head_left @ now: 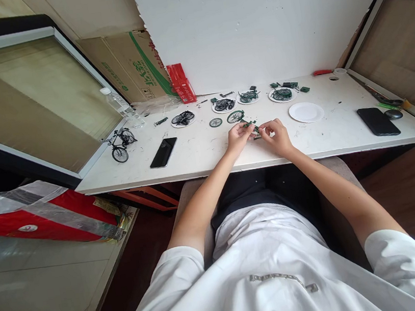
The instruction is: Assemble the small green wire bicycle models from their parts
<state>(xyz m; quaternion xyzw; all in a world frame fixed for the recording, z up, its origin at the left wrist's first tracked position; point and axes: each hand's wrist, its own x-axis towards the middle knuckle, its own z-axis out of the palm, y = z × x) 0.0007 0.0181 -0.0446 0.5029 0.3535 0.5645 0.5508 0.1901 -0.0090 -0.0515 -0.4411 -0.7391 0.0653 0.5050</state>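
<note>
A small green model bicycle frame is between my two hands above the white table, with a spoked wheel at its left end. My left hand has its fingers closed round the frame. From the right, my right hand pinches at the frame's other end; the small part between its fingertips is hidden. A loose wheel lies flat to the left of the frame. Behind my hands, plates hold green parts and dark parts.
An assembled black model bicycle stands at the left, near a water bottle and a phone. A bare white plate, another phone and a mouse are on the right. A red box stands behind.
</note>
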